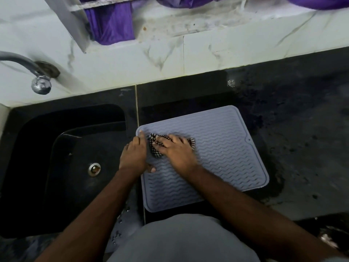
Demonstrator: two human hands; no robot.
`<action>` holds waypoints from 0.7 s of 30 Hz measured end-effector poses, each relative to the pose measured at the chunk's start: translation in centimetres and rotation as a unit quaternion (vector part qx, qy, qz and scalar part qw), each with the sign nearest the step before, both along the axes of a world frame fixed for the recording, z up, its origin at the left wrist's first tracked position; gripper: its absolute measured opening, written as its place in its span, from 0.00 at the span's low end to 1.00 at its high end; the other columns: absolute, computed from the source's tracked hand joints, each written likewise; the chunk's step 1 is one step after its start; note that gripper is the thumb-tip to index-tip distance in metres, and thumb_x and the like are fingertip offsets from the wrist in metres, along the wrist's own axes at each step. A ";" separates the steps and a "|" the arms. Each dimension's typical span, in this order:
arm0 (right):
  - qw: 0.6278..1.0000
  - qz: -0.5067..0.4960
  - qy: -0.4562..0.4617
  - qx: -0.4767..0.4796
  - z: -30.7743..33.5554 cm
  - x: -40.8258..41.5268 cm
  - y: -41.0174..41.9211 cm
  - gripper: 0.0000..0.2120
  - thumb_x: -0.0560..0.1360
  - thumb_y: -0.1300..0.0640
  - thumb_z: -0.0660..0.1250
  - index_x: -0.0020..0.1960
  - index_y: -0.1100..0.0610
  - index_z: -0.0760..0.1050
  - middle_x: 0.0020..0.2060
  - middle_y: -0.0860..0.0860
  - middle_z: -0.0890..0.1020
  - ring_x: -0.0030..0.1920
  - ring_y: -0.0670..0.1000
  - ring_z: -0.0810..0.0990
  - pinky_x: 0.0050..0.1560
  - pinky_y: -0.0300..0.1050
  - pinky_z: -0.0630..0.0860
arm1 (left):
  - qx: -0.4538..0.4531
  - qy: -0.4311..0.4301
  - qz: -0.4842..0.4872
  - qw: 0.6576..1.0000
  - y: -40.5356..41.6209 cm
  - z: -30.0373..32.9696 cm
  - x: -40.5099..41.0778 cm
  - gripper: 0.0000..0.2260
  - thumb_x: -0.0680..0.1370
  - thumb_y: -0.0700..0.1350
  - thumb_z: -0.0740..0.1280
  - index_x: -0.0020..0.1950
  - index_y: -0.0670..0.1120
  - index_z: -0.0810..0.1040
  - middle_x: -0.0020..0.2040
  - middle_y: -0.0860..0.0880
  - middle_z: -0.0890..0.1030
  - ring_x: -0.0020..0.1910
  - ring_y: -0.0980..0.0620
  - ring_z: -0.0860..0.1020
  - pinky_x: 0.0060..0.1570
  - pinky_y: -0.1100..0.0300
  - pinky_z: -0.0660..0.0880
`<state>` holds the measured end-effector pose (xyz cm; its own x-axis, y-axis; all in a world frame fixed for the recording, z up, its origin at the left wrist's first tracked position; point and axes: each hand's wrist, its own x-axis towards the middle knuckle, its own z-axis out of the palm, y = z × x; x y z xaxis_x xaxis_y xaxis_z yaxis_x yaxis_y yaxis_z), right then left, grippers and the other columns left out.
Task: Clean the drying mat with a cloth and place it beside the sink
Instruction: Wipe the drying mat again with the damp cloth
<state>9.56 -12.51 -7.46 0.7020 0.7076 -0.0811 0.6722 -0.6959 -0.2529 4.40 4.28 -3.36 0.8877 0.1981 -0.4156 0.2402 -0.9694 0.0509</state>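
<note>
Pressing the checked cloth [155, 146] flat under our spread right hand [176, 149], we held the grey drying mat [217, 148] at its left edge with our left hand [135, 155], fingers extended, thumb on the mat. It lay on the black counter [292, 129], just beside the sink [56, 157]; beyond, the tap [40, 83]. No writing was legible.

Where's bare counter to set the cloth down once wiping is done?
Bare counter lies right of the mat, wet-looking, and behind it toward the wall. Crowded: mat's left edge, where both hands and the cloth meet beside the sink.
</note>
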 end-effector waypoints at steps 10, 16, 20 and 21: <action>0.977 -0.212 0.025 0.020 1.1 4.3 -11.6 0.19 0.80 0.50 0.66 0.67 0.32 0.73 0.71 0.35 0.72 0.77 0.52 0.61 0.73 0.56 0.53 | 0.068 0.049 -0.011 0.996 -1.8 0.3 2.3 0.41 0.77 0.48 0.73 0.79 0.33 0.52 0.72 0.37 0.64 0.71 0.41 0.67 0.71 0.49 0.70; 0.942 -0.326 0.063 0.042 2.6 5.9 -16.8 0.17 0.82 0.50 0.59 0.66 0.35 0.76 0.72 0.36 0.71 0.77 0.48 0.58 0.74 0.52 0.50 | -0.007 0.020 0.001 1.000 -0.4 -0.1 1.3 0.53 0.66 0.53 0.82 0.79 0.39 0.54 0.70 0.40 0.64 0.69 0.42 0.67 0.68 0.47 0.72; 0.888 -0.437 0.109 0.097 3.7 7.1 -16.5 0.17 0.82 0.52 0.59 0.69 0.42 0.75 0.71 0.46 0.72 0.72 0.54 0.62 0.72 0.52 0.58 | -0.095 -0.009 0.027 0.995 0.7 -0.5 0.0 0.62 0.61 0.57 0.84 0.83 0.44 0.48 0.72 0.42 0.61 0.70 0.42 0.64 0.67 0.45 0.71; 0.876 -0.463 0.096 0.099 4.0 7.1 -16.1 0.19 0.82 0.55 0.58 0.71 0.43 0.73 0.72 0.47 0.71 0.70 0.57 0.64 0.71 0.54 0.61 | -0.122 -0.015 0.032 0.992 1.1 -0.8 -0.3 0.61 0.62 0.56 0.83 0.83 0.45 0.47 0.72 0.43 0.60 0.71 0.43 0.63 0.67 0.45 0.70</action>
